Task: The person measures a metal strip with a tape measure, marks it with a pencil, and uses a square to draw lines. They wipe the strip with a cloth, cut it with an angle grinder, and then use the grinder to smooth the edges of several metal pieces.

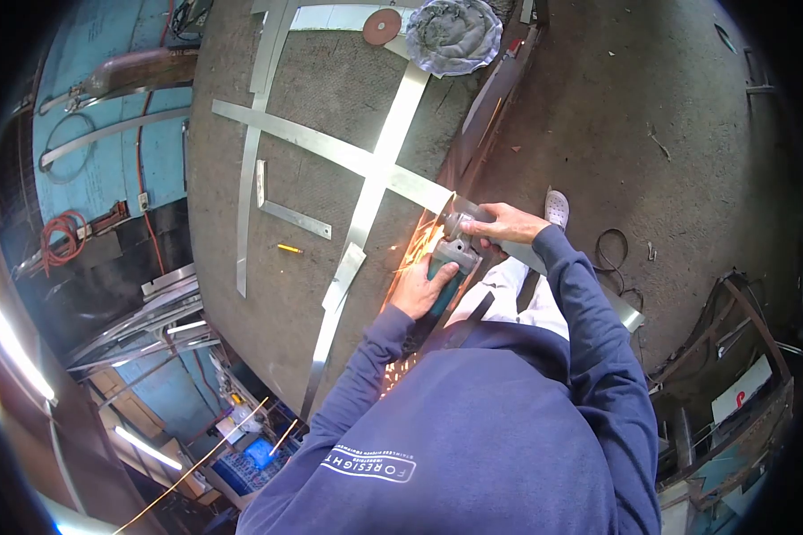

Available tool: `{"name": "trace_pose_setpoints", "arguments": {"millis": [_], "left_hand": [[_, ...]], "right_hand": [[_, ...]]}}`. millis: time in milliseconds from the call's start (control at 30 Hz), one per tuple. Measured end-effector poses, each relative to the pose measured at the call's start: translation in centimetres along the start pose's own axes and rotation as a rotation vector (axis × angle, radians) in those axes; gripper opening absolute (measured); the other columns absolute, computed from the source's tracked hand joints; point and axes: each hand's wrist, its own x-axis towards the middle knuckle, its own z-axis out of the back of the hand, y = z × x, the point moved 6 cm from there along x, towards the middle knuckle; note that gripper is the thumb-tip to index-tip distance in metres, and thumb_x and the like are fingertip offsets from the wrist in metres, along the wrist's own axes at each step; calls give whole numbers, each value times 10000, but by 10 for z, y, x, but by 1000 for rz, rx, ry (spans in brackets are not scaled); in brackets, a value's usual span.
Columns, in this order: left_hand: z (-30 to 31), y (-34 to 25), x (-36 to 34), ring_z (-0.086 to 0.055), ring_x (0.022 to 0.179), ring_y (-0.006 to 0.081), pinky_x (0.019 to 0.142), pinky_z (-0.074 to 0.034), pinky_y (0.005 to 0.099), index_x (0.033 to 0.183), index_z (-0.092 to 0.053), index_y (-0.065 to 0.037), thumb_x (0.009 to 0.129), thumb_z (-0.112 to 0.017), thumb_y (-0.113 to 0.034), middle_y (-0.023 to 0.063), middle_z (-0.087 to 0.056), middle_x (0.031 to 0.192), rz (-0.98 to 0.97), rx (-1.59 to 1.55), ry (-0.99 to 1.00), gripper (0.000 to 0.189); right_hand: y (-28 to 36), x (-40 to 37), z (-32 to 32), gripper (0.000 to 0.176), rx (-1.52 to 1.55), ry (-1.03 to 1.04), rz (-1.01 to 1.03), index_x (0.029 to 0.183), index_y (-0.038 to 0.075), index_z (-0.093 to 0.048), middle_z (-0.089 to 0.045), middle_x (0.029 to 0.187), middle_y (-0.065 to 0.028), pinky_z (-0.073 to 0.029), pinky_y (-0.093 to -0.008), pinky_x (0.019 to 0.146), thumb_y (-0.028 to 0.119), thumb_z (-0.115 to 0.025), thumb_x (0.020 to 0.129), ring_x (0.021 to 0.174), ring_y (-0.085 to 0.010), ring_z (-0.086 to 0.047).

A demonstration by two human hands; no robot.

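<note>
Centre frame, bare left hand [415, 289] wraps a green-bodied, silver-headed angle grinder [458, 256] spraying orange sparks [422, 242]; right hand [513, 223] clasps its head.

The person wears a navy sweatshirt [500, 428], its broad front toward five o'clock from the view's middle. Just past six o'clock, a white print [368, 465] spells FORESIGHT within a rounded outline, its smaller lettering too fine to read. The left sleeve [352, 379], between six and seven o'clock, and the right sleeve [602, 348], between three and four, are long, navy and creased. White trousers [506, 283] show past three o'clock; a pale shoe [556, 207] with dark specks sits between two and three.
</note>
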Motion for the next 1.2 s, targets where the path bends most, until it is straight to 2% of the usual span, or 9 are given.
{"name": "trace_pose_setpoints", "arguments": {"millis": [67, 133, 167, 300, 367, 400, 467, 700, 1200], "left_hand": [[0, 3, -1, -663, 938, 396, 814, -497, 430, 1167, -573, 33, 921, -556, -531, 268, -666, 966, -22, 52, -48, 616], [-2, 11, -4, -665, 928, 395, 806, -499, 430, 1168, -574, 28, 921, -554, -532, 265, -668, 955, 6, 38, -37, 613], [-3, 14, -4, -668, 917, 395, 798, -500, 430, 1169, -576, 23, 922, -552, -534, 263, -670, 944, 21, 25, -26, 610], [-3, 23, -8, -670, 914, 389, 798, -500, 427, 1178, -577, 6, 924, -556, -523, 252, -673, 944, 108, 90, -3, 587], [-2, 11, -7, -676, 894, 263, 801, -507, 382, 1175, -581, 17, 947, -521, -527, 190, -687, 962, 121, 72, 28, 592], [-2, 7, -7, -676, 894, 263, 801, -507, 382, 1175, -581, 17, 947, -521, -527, 190, -687, 962, 123, 71, 26, 592], [0, -2, -6, -675, 900, 248, 793, -507, 379, 1177, -578, 19, 950, -518, -525, 179, -688, 971, 95, 82, 11, 593], [-5, 6, -5, -670, 915, 278, 822, -496, 390, 1180, -580, 10, 952, -527, -495, 187, -684, 980, 169, 54, 28, 556], [-5, 4, 5, -673, 907, 280, 805, -500, 393, 1159, -580, 30, 945, -519, -538, 192, -681, 952, 51, 101, -32, 610]], "right_hand": [[4, -1, 0, 814, 22, 47, 11, 1083, -23, -633, -626, 729, -56, -520, -311, 578, 719, -652, 748, 685, -150, -639], [1, -4, 0, 831, 101, 90, -61, 1278, -42, -525, -610, 761, -46, -499, -266, 538, 629, -664, 808, 651, -122, -606], [1, -5, 1, 825, 77, 47, -59, 1107, -17, -629, -598, 702, -42, -490, -333, 669, 725, -648, 746, 745, -167, -627], [2, -5, 2, 964, -3, 49, -48, 1181, -48, -598, -630, 733, -80, -509, -321, 670, 782, -641, 690, 787, -179, -639], [2, -8, 1, 907, -14, 3, -70, 1217, -38, -570, -630, 747, -64, -514, -302, 636, 722, -657, 730, 744, -154, -634], [2, -9, 5, 853, -33, -48, -88, 1253, -29, -542, -630, 761, -49, -519, -283, 603, 662, -672, 769, 701, -130, -628], [5, -2, 3, 1008, -37, 22, -17, 1191, -85, -576, -662, 779, -113, -522, -333, 697, 782, -648, 682, 799, -201, -667], [-1, -2, 6, 911, -100, -41, 29, 1105, -36, -633, -678, 778, -131, -538, -335, 661, 772, -651, 686, 747, -215, -687], [-1, 1, 8, 920, -110, -24, -15, 1003, -70, -641, -684, 798, -156, -549, -352, 673, 790, -638, 677, 767, -238, -693]]}}
